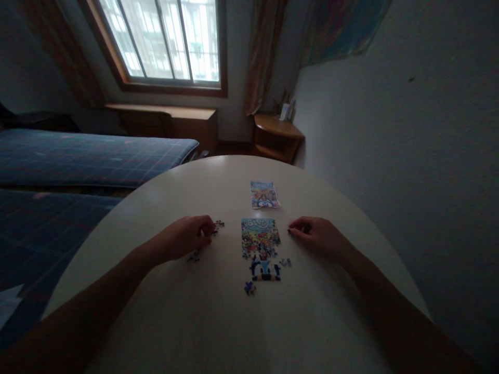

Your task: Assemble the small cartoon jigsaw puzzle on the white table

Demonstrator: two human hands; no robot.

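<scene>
Jigsaw puzzle (260, 236): colourful, pale-blue top, ragged lower edge; right fingers (303, 236) pinching dark piece (289, 231); left fingers (206, 224) curled, grip unclear.

L hand (191, 234) & R hand (317, 236) are bare, forearms (146, 259) too.

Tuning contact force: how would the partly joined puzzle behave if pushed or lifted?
The partly joined puzzle probably slides rather than tips: it's thin and lies flat on the table. Lifted by one edge, it may sag or split: the ragged lower border suggests interlocking.
</scene>
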